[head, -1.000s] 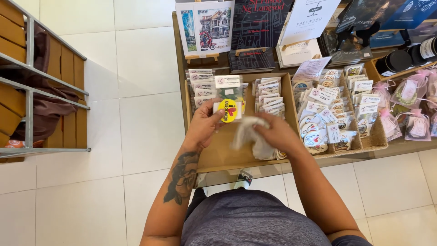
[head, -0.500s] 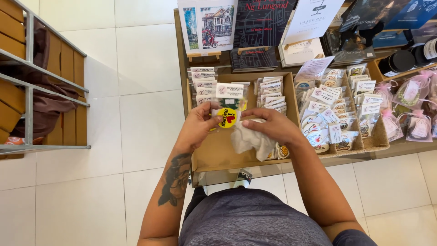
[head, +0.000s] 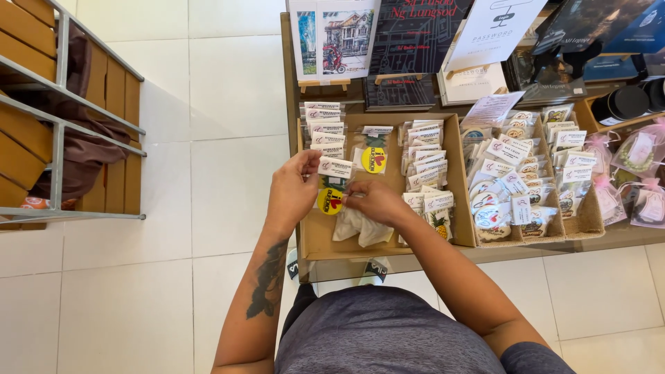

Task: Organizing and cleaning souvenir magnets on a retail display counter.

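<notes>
The person wears a dark grey heathered short-sleeved shirt (head: 388, 332), both forearms are bare down to the left hand (head: 292, 194) and right hand (head: 377, 202), and a dark leafy tattoo (head: 267, 280) runs along the left forearm.

We are seeing a small clear packet (head: 332, 188) with a white header card and a round yellow badge bearing a red heart; it is hanging upright over the cardboard tray, at nine o'clock of the white cloth (head: 360, 226). The cloth is lying crumpled and bunched on the tray floor, spilling toward six o'clock, just touching the packet's lower edge.
</notes>
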